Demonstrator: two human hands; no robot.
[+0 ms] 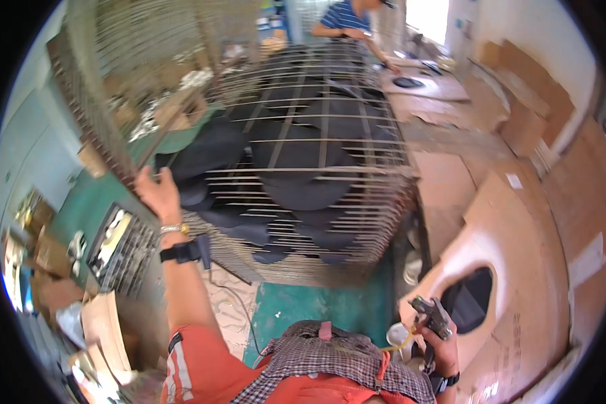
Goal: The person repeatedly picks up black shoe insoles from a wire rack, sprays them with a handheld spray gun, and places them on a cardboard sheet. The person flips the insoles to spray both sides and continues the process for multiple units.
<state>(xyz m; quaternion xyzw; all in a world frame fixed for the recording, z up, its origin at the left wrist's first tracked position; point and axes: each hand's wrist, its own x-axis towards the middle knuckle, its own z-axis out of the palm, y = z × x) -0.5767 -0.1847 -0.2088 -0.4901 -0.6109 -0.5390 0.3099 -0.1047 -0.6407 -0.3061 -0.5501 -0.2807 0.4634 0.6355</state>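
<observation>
My left hand [158, 193] is raised at the left edge of a wire drying rack [367, 250]. Its thumb and fingers are apart, next to the edge of the tilted-up wire shelves; I cannot tell whether it touches them. Rounded black sheet pieces [303, 145] lie on the stacked shelves in front of me. Low on the right, my right hand [443, 343] is closed around a metal spray gun [432, 318] with a yellow hose [398, 347]. Beside the gun, a black piece [470, 303] lies on cardboard [525, 269], ringed by whitish overspray.
Raised wire shelves [158, 40] lean up at the left. Another person [347, 19] in a striped blue shirt works at the far cardboard-covered table [421, 108], near another black piece [408, 82]. Cardboard boxes [52, 254] and a crate [124, 259] stand at the left. A dark cable [246, 306] hangs near the rack.
</observation>
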